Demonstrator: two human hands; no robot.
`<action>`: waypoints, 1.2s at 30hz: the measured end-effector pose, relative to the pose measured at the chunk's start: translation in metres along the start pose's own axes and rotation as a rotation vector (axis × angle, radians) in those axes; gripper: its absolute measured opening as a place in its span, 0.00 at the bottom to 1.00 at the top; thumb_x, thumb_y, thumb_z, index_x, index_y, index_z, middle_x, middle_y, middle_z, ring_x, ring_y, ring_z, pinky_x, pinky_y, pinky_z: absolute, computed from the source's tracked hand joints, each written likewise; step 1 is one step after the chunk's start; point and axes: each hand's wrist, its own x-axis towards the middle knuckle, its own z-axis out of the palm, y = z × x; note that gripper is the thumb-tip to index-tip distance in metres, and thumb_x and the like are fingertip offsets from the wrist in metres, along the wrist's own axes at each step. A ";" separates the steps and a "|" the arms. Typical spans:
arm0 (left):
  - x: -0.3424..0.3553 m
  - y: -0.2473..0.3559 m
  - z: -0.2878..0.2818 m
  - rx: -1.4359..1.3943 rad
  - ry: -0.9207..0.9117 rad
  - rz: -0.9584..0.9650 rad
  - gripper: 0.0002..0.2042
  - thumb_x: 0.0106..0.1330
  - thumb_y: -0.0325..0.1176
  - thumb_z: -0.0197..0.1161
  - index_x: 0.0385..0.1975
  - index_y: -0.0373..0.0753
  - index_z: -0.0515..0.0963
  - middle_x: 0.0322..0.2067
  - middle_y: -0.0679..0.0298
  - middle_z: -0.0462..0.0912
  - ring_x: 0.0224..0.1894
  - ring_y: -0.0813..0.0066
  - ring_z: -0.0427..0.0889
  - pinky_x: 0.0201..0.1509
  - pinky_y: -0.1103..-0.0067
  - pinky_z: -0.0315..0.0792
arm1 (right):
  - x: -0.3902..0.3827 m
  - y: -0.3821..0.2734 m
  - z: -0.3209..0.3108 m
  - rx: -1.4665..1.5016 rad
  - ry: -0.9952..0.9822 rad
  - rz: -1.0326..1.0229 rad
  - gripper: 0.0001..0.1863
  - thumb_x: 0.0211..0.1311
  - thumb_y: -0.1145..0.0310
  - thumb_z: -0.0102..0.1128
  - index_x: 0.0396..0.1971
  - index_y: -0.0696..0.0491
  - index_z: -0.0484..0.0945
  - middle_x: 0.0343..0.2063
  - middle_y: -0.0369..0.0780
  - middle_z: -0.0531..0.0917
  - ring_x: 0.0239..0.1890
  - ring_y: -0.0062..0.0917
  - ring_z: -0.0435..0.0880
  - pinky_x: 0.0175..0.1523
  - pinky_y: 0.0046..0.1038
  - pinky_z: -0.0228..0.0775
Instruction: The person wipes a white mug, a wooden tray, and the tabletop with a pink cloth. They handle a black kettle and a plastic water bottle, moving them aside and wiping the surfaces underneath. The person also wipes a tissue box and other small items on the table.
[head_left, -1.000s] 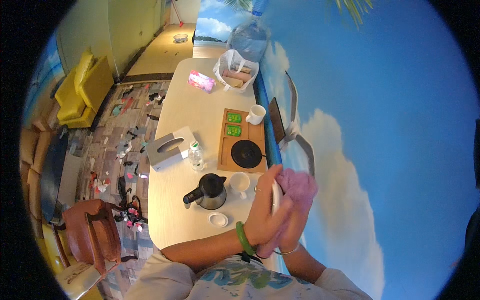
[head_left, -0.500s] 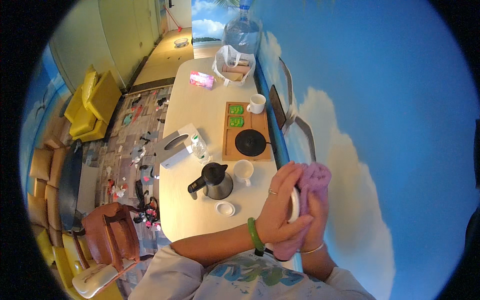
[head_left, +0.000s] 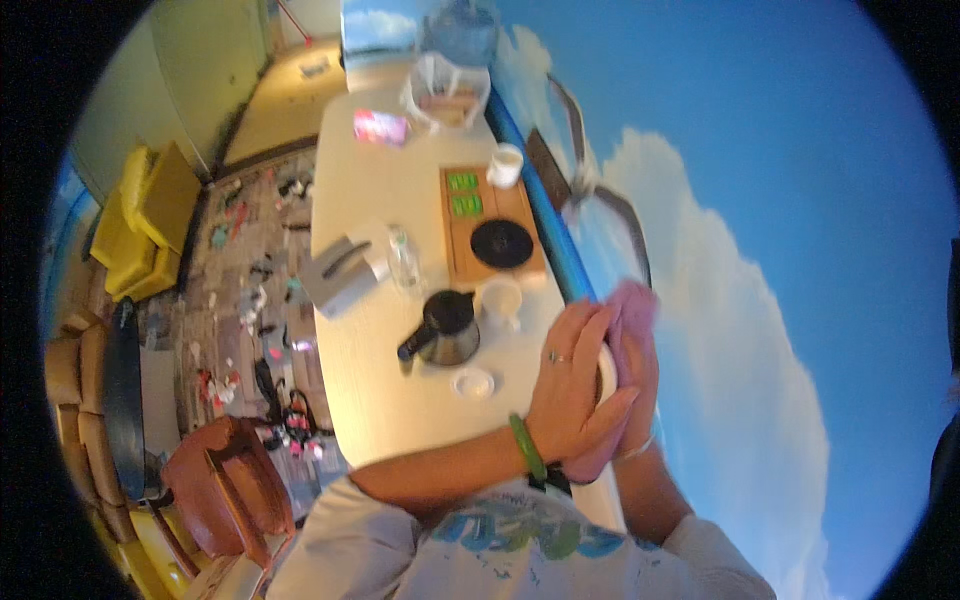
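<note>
Head view, and from where I stand, both hands meet at the right edge of the desk (head_left: 400, 420), close to the painted wall. The left hand (head_left: 568, 385) has its grip closed on a white rounded vessel (head_left: 607, 375), thumb reaching across the near side, probably so the thing can't slip. The right hand (head_left: 643, 390) grasps a pinkish-purple cloth (head_left: 633, 305) and backs the vessel's far side; I'd say the two palms brace each other. Most of the vessel is hidden between them, so I can't tell its full shape.

Beyond the hands, the dark-topped kettle (head_left: 450, 325) stands upright with its handle toward the left, perhaps for an easy reach. A white mug (head_left: 500, 300) sits just beside it, and a small white dish or lid (head_left: 473, 383) lies on the near side. The wooden tray (head_left: 460, 255) seems to gather small items together: a black round base (head_left: 502, 243), green packets (head_left: 464, 205) and a white cup (head_left: 505, 165) at its far corner. A clear bottle (head_left: 403, 262) stands by the grey tissue box (head_left: 338, 275).
</note>
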 end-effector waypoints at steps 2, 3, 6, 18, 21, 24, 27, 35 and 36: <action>-0.017 -0.011 -0.005 0.161 -0.070 0.084 0.40 0.63 0.56 0.57 0.66 0.31 0.59 0.63 0.37 0.57 0.65 0.38 0.58 0.69 0.55 0.53 | -0.008 -0.005 0.006 -0.015 -0.025 0.110 0.22 0.72 0.60 0.48 0.58 0.59 0.67 0.53 0.41 0.73 0.58 0.30 0.69 0.62 0.29 0.60; -0.024 -0.017 -0.008 0.093 -0.093 0.059 0.40 0.61 0.55 0.59 0.68 0.35 0.58 0.65 0.34 0.55 0.66 0.33 0.57 0.69 0.52 0.52 | -0.019 0.002 0.006 -0.081 -0.017 0.092 0.22 0.72 0.61 0.48 0.58 0.59 0.68 0.55 0.42 0.72 0.59 0.33 0.69 0.63 0.30 0.60; -0.011 0.007 -0.004 -0.215 0.073 -0.388 0.27 0.70 0.48 0.53 0.60 0.34 0.65 0.55 0.42 0.67 0.57 0.48 0.67 0.63 0.61 0.62 | -0.044 -0.002 0.010 -0.804 -0.021 -0.332 0.20 0.68 0.66 0.47 0.55 0.60 0.71 0.56 0.46 0.72 0.59 0.40 0.69 0.63 0.36 0.59; -0.026 0.004 -0.033 0.154 -0.211 -0.069 0.44 0.58 0.56 0.64 0.69 0.35 0.55 0.65 0.40 0.56 0.67 0.42 0.57 0.71 0.59 0.52 | -0.028 0.016 0.017 -0.046 -0.034 0.002 0.20 0.66 0.64 0.51 0.54 0.59 0.70 0.55 0.46 0.73 0.56 0.35 0.73 0.61 0.36 0.64; -0.020 0.009 -0.036 0.060 -0.258 0.001 0.46 0.56 0.53 0.69 0.69 0.35 0.55 0.68 0.39 0.52 0.69 0.40 0.54 0.71 0.60 0.54 | -0.020 -0.003 0.008 0.012 -0.126 0.258 0.21 0.67 0.62 0.51 0.55 0.59 0.69 0.55 0.44 0.73 0.56 0.33 0.73 0.61 0.34 0.64; 0.002 0.017 -0.044 -0.146 -0.191 -0.220 0.37 0.60 0.47 0.67 0.65 0.34 0.61 0.63 0.43 0.61 0.65 0.46 0.61 0.67 0.62 0.61 | -0.025 -0.018 0.007 -0.070 -0.147 0.398 0.22 0.68 0.61 0.51 0.55 0.59 0.68 0.55 0.43 0.73 0.56 0.30 0.73 0.61 0.32 0.64; -0.021 -0.011 -0.036 -0.207 0.101 -0.538 0.27 0.65 0.42 0.63 0.59 0.34 0.66 0.57 0.46 0.66 0.57 0.51 0.69 0.61 0.65 0.66 | -0.031 0.004 0.061 -0.062 0.089 0.061 0.22 0.67 0.62 0.53 0.55 0.60 0.65 0.54 0.45 0.73 0.55 0.30 0.72 0.63 0.30 0.60; -0.045 -0.014 -0.023 -0.446 0.208 -0.649 0.23 0.70 0.41 0.55 0.57 0.32 0.63 0.50 0.46 0.69 0.52 0.49 0.71 0.61 0.67 0.63 | -0.024 0.016 0.073 0.052 0.124 -0.269 0.13 0.64 0.68 0.54 0.43 0.59 0.68 0.40 0.44 0.74 0.46 0.29 0.72 0.55 0.30 0.63; -0.045 -0.011 -0.029 -0.310 0.156 -0.549 0.25 0.68 0.42 0.58 0.58 0.32 0.62 0.51 0.46 0.68 0.53 0.51 0.70 0.61 0.68 0.62 | -0.013 0.013 0.073 0.062 0.030 -0.186 0.10 0.63 0.69 0.54 0.40 0.58 0.67 0.38 0.42 0.73 0.44 0.28 0.71 0.54 0.29 0.63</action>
